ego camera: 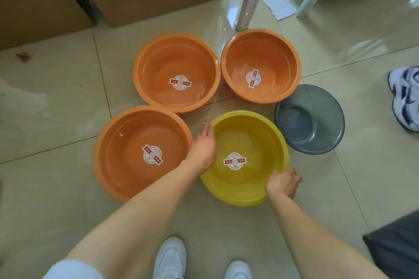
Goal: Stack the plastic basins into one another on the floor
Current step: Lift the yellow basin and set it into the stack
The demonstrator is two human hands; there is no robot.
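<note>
The yellow basin [244, 158] sits on the tiled floor [56, 102] directly in front of the person, its left rim beside the near orange basin [140, 154]; whether the two rims touch cannot be told. Two further orange basins, one wide [176, 72] and one smaller and deeper [260, 65], lie beyond it. A grey translucent basin [310, 120] lies just to its right. All five are separate; no nesting is done.

Step in hand, as judged: taking up the yellow basin by opposite rims to drop it into a wider one. To do it well, lift it level with both hands, centre it over the receiving basin, the near orange one appearing the widest, and lower it squarely so that the walls do not jam.

The left hand [203, 145] rests at the far-left rim, fingers [207, 129] extended and loosely together, lying on or just over the edge; a firm grip is not evident. The right hand [283, 182] is at the near-right rim, fingers [292, 174] curled over the edge, apparently gripping it, though the fingertips are hidden beneath.
</note>
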